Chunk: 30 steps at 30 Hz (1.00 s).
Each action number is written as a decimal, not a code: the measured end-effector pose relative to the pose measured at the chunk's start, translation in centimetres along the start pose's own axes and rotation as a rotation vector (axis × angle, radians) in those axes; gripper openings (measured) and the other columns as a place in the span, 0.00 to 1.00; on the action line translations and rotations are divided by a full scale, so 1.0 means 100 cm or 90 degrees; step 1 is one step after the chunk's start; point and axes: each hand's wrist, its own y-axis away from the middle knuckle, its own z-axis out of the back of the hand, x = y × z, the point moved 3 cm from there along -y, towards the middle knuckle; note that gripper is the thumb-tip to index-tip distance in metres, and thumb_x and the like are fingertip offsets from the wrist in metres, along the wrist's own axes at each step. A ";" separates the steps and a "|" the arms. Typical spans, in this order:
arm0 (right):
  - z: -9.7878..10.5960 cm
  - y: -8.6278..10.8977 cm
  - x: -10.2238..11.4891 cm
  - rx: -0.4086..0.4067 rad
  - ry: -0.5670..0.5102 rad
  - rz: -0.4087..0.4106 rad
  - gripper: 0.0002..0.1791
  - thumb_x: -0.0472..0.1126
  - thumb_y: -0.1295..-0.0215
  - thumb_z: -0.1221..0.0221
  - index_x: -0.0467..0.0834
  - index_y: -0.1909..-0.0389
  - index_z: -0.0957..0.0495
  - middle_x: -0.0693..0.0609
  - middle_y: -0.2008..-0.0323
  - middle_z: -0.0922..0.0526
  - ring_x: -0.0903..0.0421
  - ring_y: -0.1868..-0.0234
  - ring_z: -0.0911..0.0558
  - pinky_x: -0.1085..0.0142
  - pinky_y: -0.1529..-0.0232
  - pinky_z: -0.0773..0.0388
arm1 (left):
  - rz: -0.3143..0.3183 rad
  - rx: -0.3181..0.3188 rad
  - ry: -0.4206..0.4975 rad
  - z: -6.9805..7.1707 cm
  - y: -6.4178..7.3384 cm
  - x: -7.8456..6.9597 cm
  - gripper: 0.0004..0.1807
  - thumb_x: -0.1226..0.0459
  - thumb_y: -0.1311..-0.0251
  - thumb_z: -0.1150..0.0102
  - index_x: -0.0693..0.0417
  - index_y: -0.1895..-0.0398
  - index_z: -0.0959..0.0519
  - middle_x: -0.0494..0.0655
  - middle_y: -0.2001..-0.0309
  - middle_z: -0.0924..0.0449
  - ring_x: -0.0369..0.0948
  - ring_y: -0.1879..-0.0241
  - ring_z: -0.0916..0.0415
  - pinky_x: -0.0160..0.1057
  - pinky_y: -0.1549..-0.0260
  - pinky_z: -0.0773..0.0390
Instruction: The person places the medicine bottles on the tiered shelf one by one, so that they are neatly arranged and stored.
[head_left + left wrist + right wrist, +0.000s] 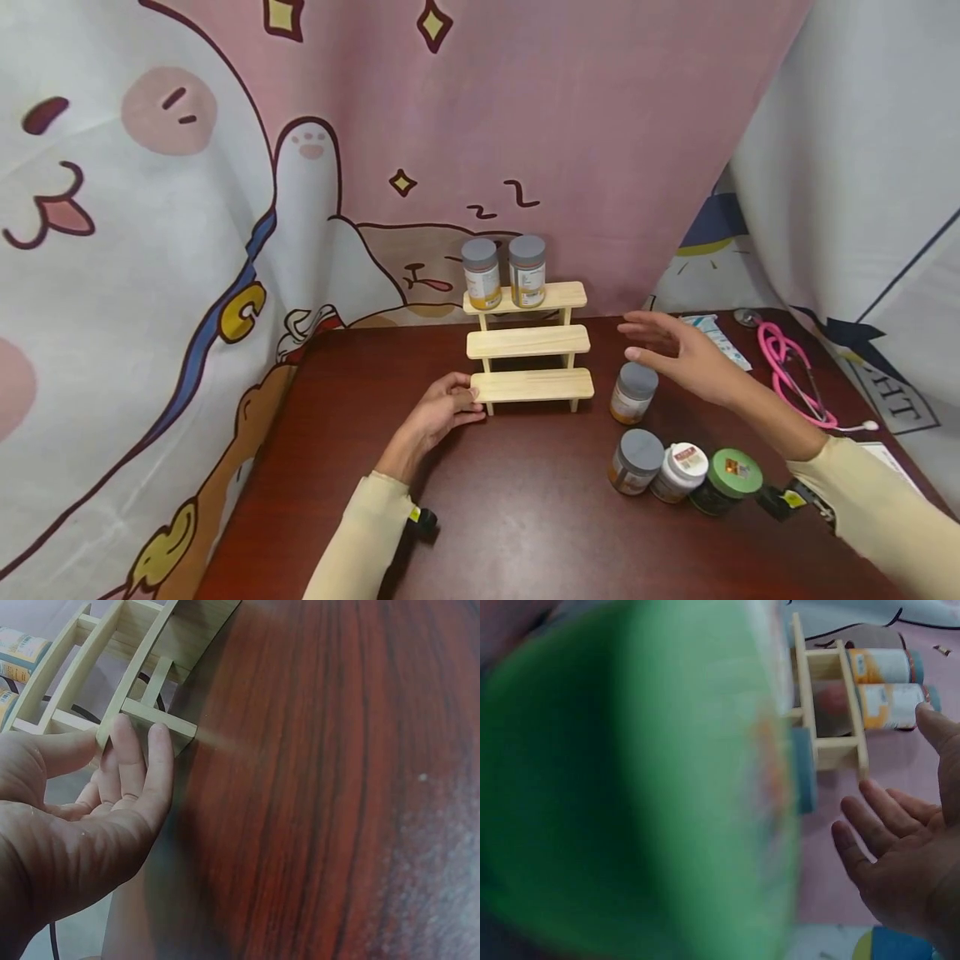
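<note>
A three-tier wooden display stand [528, 342] stands at the back of the table. My left hand [441, 410] pinches the left end of its lowest step, thumb on one side and fingers on the other; the left wrist view shows this hand [90, 817] close up. Two grey-lidded jars, a left one [482, 273] and a right one [528, 272], stand upright on the top step. With fingers extended and nothing held, my right hand [686, 354] hovers near another grey-lidded jar [633, 393] right of the stand. In the right wrist view that hand [907, 847] is spread.
Nearer the front right stand a grey-lidded jar [637, 462], a white jar [680, 473] and a green-lidded jar [727, 482]. A pink stethoscope [791, 371] and a light blue packet [717, 340] lie at the far right. Printed curtains hang behind and beside the table [510, 517].
</note>
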 end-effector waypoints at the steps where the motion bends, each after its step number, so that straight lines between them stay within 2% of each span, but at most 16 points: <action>1: 0.000 0.003 -0.003 0.001 -0.005 0.002 0.37 0.55 0.23 0.39 0.46 0.20 0.38 0.41 0.27 0.25 0.37 0.27 0.25 0.34 0.32 0.23 | -0.001 0.001 0.000 0.000 0.000 0.000 0.15 0.72 0.25 0.46 0.65 0.39 0.31 0.48 0.59 0.22 0.44 0.59 0.19 0.48 0.48 0.09; 9: 0.000 0.021 -0.031 0.022 -0.016 0.010 0.38 0.49 0.28 0.33 0.52 0.21 0.36 0.46 0.26 0.25 0.38 0.25 0.28 0.28 0.31 0.29 | -0.002 0.009 -0.003 0.001 0.001 -0.001 0.16 0.72 0.25 0.46 0.65 0.38 0.32 0.47 0.59 0.22 0.43 0.60 0.19 0.48 0.47 0.10; 11: -0.001 0.023 -0.038 0.029 -0.002 0.011 0.38 0.50 0.29 0.32 0.52 0.22 0.35 0.47 0.27 0.23 0.39 0.26 0.27 0.32 0.32 0.26 | -0.001 0.010 -0.005 0.000 0.001 0.000 0.16 0.71 0.25 0.47 0.65 0.38 0.32 0.47 0.59 0.22 0.43 0.60 0.19 0.48 0.47 0.10; 14: -0.002 0.025 -0.049 0.043 0.021 0.009 0.37 0.52 0.29 0.31 0.52 0.23 0.33 0.47 0.28 0.22 0.40 0.27 0.25 0.47 0.34 0.20 | -0.002 0.007 -0.007 -0.001 0.001 0.000 0.15 0.71 0.24 0.47 0.64 0.38 0.32 0.48 0.59 0.22 0.43 0.60 0.19 0.47 0.47 0.10; 17: -0.004 0.026 -0.056 0.049 0.030 0.004 0.37 0.53 0.30 0.31 0.52 0.24 0.31 0.46 0.28 0.23 0.40 0.28 0.24 0.59 0.38 0.19 | -0.001 0.005 -0.002 -0.001 0.001 0.000 0.15 0.71 0.24 0.47 0.64 0.39 0.32 0.48 0.59 0.22 0.43 0.60 0.19 0.47 0.48 0.10; 20: -0.005 0.026 -0.061 0.046 0.027 0.000 0.37 0.53 0.31 0.30 0.52 0.25 0.30 0.45 0.28 0.23 0.42 0.29 0.23 0.63 0.39 0.19 | 0.004 0.007 0.005 -0.001 0.000 0.000 0.14 0.71 0.25 0.47 0.63 0.40 0.31 0.49 0.59 0.22 0.44 0.60 0.19 0.47 0.47 0.10; 22: -0.006 0.026 -0.063 0.044 0.028 -0.002 0.37 0.54 0.32 0.29 0.51 0.25 0.30 0.46 0.28 0.23 0.47 0.31 0.22 0.62 0.39 0.19 | 0.006 0.009 0.006 -0.001 0.001 0.000 0.14 0.72 0.25 0.47 0.62 0.40 0.31 0.48 0.58 0.23 0.43 0.60 0.19 0.47 0.47 0.10; 27: -0.012 0.023 -0.067 0.052 0.013 -0.001 0.38 0.54 0.33 0.28 0.50 0.25 0.29 0.47 0.30 0.22 0.68 0.37 0.23 0.61 0.39 0.18 | 0.007 0.009 0.005 0.001 0.000 0.001 0.15 0.71 0.24 0.48 0.62 0.39 0.32 0.48 0.58 0.23 0.43 0.60 0.19 0.47 0.46 0.10; 30: -0.015 0.022 -0.067 0.052 0.004 0.005 0.37 0.52 0.34 0.27 0.52 0.26 0.28 0.49 0.32 0.20 0.71 0.41 0.22 0.63 0.42 0.17 | 0.005 0.014 0.006 0.001 0.000 0.002 0.15 0.71 0.24 0.48 0.62 0.38 0.32 0.49 0.58 0.23 0.43 0.60 0.19 0.49 0.45 0.10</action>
